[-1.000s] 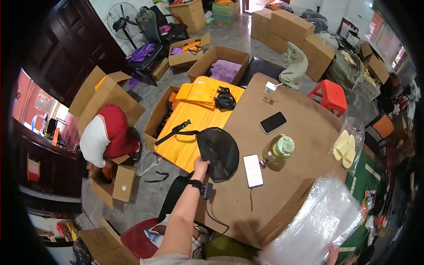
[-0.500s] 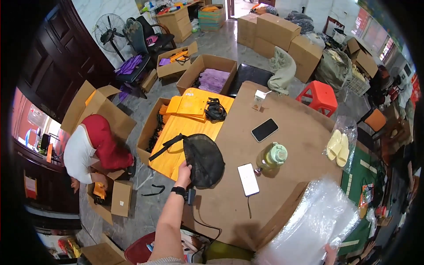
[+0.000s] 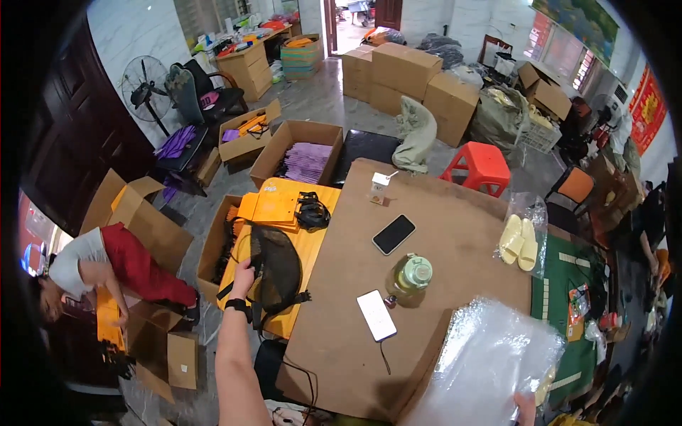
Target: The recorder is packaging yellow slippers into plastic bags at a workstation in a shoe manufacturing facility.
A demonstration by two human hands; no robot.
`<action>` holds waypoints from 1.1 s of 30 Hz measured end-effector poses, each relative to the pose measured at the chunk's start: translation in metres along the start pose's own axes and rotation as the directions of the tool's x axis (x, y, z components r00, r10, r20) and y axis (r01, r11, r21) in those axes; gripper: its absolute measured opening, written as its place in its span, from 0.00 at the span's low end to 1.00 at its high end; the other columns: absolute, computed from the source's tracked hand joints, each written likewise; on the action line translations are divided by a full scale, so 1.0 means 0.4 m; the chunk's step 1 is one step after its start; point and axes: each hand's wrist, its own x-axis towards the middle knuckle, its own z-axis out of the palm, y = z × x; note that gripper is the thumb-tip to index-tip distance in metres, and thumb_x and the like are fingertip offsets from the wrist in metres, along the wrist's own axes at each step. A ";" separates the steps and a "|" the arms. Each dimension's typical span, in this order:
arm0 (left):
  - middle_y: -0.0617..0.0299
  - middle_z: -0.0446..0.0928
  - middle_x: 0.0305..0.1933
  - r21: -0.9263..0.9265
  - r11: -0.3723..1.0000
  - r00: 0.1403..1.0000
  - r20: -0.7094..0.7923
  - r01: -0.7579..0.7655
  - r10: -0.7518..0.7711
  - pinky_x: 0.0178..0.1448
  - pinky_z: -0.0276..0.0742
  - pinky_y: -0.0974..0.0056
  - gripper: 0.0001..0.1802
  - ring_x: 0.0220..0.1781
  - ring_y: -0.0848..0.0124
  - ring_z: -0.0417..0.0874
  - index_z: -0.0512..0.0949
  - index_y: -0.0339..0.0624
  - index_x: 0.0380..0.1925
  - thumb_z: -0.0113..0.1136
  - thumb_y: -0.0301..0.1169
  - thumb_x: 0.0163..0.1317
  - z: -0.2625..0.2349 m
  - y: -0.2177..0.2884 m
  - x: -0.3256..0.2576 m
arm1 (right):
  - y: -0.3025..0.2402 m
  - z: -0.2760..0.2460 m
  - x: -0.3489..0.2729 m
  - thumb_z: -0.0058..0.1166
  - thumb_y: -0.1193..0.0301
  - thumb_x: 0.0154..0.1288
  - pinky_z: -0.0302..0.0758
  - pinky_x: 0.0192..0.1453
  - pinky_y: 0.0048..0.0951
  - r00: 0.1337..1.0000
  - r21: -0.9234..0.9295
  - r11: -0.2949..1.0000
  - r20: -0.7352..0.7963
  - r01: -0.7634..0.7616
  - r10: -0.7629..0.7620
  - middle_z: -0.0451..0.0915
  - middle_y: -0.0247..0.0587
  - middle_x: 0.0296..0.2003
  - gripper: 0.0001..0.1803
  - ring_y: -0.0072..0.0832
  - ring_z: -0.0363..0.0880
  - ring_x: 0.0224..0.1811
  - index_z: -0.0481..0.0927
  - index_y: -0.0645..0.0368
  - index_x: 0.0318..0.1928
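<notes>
My left hand is closed on the near left edge of a black mesh bag with dark straps. The bag is held up over a yellow wooden board, on which orange flat pieces and a bundle of black straps lie. At the lower right, my right hand shows only in part, its fingers at the edge of a pile of clear plastic bags; it seems to grip that edge.
The brown tabletop holds a phone, a white device with a cable, a green-lidded bottle, a small carton and wrapped yellow slippers. A person bends over an open box at left, holding orange pieces. A red stool stands beyond.
My left hand has turned the mesh bag, which now hangs narrower with a strap toward the right. The person at left has lifted orange pieces from the box. The whole view has shifted.
</notes>
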 end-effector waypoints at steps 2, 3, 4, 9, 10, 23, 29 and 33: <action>0.63 0.84 0.45 0.068 0.996 0.998 0.020 0.050 -0.052 0.56 0.74 0.66 0.22 0.49 0.70 0.81 0.81 0.34 0.54 0.49 0.15 0.61 0.030 0.025 -0.001 | 0.046 -0.032 0.012 0.60 0.53 0.68 0.60 0.73 0.39 0.999 -0.090 0.996 0.044 0.021 -0.018 0.72 0.55 0.65 0.38 0.42 0.66 0.68 0.70 0.73 0.65; 0.59 0.85 0.46 0.218 0.975 0.999 -0.025 0.044 -0.040 0.58 0.74 0.65 0.23 0.51 0.67 0.83 0.81 0.37 0.55 0.51 0.16 0.60 0.030 0.029 -0.008 | 0.039 -0.024 0.015 0.60 0.53 0.68 0.60 0.73 0.39 0.998 -0.097 0.995 0.061 0.027 -0.021 0.72 0.55 0.65 0.38 0.42 0.66 0.68 0.70 0.73 0.65; 0.59 0.85 0.46 0.223 0.973 0.998 -0.041 0.055 -0.047 0.58 0.74 0.65 0.23 0.51 0.67 0.83 0.81 0.37 0.55 0.51 0.16 0.60 0.038 0.029 -0.019 | 0.035 -0.017 0.009 0.60 0.54 0.68 0.61 0.73 0.40 1.000 -0.097 0.995 0.011 0.027 -0.026 0.73 0.54 0.64 0.37 0.43 0.67 0.67 0.71 0.73 0.64; 0.40 0.78 0.59 0.495 0.863 0.971 -0.236 0.096 0.028 0.66 0.73 0.52 0.31 0.63 0.46 0.78 0.71 0.40 0.66 0.62 0.27 0.60 0.067 -0.004 -0.069 | 0.017 -0.002 0.001 0.59 0.57 0.68 0.61 0.73 0.38 1.000 -0.014 1.000 -0.024 -0.002 0.002 0.72 0.54 0.65 0.36 0.44 0.67 0.67 0.69 0.71 0.66; 0.40 0.78 0.59 0.499 0.859 0.968 -0.249 0.112 0.018 0.66 0.73 0.52 0.31 0.63 0.46 0.78 0.71 0.40 0.66 0.62 0.27 0.60 0.051 -0.015 -0.080 | 0.015 -0.001 0.010 0.59 0.57 0.68 0.60 0.74 0.37 1.000 0.032 0.999 0.010 -0.019 0.019 0.71 0.54 0.67 0.37 0.44 0.66 0.69 0.67 0.71 0.68; 0.48 0.77 0.54 0.734 0.656 0.831 -0.246 -0.176 0.498 0.65 0.68 0.48 0.22 0.59 0.47 0.73 0.78 0.39 0.53 0.65 0.27 0.57 0.167 0.072 -0.183 | 0.249 -0.135 0.122 0.59 0.57 0.69 0.63 0.73 0.37 0.978 -0.675 0.709 0.104 0.205 -0.183 0.74 0.53 0.64 0.33 0.43 0.68 0.68 0.72 0.68 0.65; 0.38 0.70 0.62 0.431 0.897 0.994 0.068 -0.102 0.080 0.67 0.70 0.48 0.43 0.65 0.42 0.70 0.63 0.35 0.67 0.71 0.39 0.54 0.520 0.174 -0.433 | 0.215 -0.046 0.127 0.64 0.76 0.61 0.79 0.48 0.34 0.972 0.281 0.936 -0.159 0.211 -0.172 0.81 0.42 0.44 0.24 0.31 0.80 0.45 0.74 0.66 0.57; 0.35 0.63 0.69 0.485 0.872 0.996 0.013 0.070 -0.087 0.75 0.62 0.50 0.66 0.72 0.43 0.63 0.48 0.28 0.74 0.81 0.48 0.44 0.757 0.208 -0.580 | 0.114 -0.011 0.055 0.63 0.76 0.61 0.79 0.42 0.34 0.996 0.342 0.940 -0.075 -0.018 0.046 0.81 0.42 0.43 0.23 0.31 0.81 0.39 0.74 0.68 0.56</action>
